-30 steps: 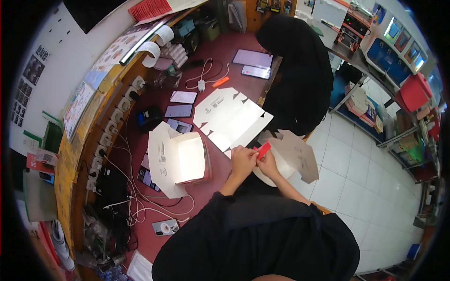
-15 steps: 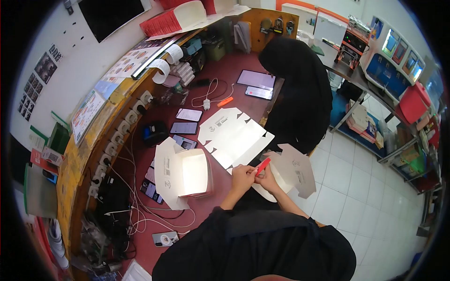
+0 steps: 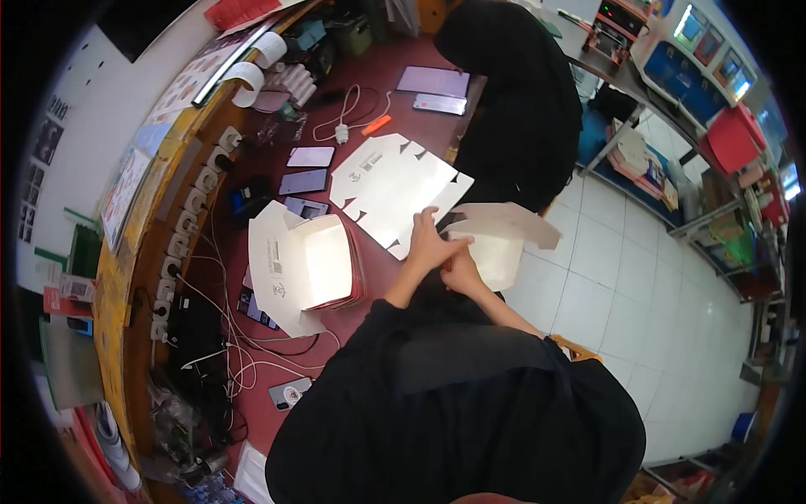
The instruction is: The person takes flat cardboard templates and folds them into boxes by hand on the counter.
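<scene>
A part-folded white carton (image 3: pixel 494 252) is in front of me at the table's edge, with its flap (image 3: pixel 514 220) raised. My left hand (image 3: pixel 431 244) is at the carton's left side, fingers apart, beside the flat printed sheet (image 3: pixel 403 186). Below it, my right hand (image 3: pixel 458 270) is closed against the carton's lower left side; what its fingers grip, if anything, is hidden. A stack of open cartons (image 3: pixel 327 262) with a printed flap (image 3: pixel 275 267) stands on the table to the left.
On the red table (image 3: pixel 353 321) lie several phones (image 3: pixel 304 181), a tablet (image 3: pixel 432 81), an orange marker (image 3: pixel 377 125) and white cables (image 3: pixel 243 353). A person in black (image 3: pixel 520 109) sits across at the right. Power sockets (image 3: pixel 195 200) line the left counter.
The red piece that was between my hands is out of sight. My left hand has opened, and the carton's flap has changed its angle. The camera view has shifted.
</scene>
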A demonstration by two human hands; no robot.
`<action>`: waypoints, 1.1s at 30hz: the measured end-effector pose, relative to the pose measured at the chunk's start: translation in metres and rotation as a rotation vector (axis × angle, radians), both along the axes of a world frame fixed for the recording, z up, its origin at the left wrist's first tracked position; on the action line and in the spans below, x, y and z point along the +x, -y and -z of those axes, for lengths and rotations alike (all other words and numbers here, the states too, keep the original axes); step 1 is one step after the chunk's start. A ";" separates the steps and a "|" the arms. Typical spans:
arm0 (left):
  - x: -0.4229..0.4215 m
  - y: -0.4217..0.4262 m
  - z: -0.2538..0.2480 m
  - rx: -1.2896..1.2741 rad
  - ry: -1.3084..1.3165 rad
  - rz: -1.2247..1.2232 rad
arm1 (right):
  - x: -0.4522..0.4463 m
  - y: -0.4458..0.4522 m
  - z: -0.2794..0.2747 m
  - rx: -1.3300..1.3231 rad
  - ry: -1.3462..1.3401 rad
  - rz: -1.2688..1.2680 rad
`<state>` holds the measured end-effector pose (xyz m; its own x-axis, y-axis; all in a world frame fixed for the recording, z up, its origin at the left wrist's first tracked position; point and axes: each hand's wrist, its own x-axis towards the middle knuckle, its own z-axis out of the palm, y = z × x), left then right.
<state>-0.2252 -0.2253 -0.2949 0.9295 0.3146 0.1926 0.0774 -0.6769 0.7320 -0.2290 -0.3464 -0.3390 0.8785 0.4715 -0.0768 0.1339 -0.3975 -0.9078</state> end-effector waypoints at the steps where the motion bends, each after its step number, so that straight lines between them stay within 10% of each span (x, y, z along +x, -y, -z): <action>1: 0.007 -0.001 -0.011 -0.034 0.026 0.062 | -0.001 0.003 0.002 -0.086 0.159 0.001; 6: 0.037 -0.027 -0.033 -0.092 -0.083 0.139 | 0.012 0.030 -0.018 -0.209 0.369 -0.161; 7: 0.034 -0.029 -0.051 -0.144 -0.189 0.145 | 0.011 0.036 -0.068 -0.093 -0.105 -0.150; 12: 0.002 0.009 -0.046 0.146 0.666 0.284 | 0.028 0.046 -0.066 0.031 -0.267 -0.039; 14: -0.008 0.024 -0.052 0.105 0.682 0.235 | 0.032 0.028 -0.035 0.028 1.069 0.090; 15: -0.013 0.028 -0.058 0.058 0.670 0.222 | 0.027 0.021 -0.030 0.045 1.168 0.182; 29: -0.057 0.002 -0.072 -0.408 0.507 0.179 | 0.000 0.021 -0.074 0.041 0.866 0.066; 33: -0.069 0.002 -0.094 -0.187 0.537 0.102 | -0.007 0.007 -0.081 0.127 0.959 0.015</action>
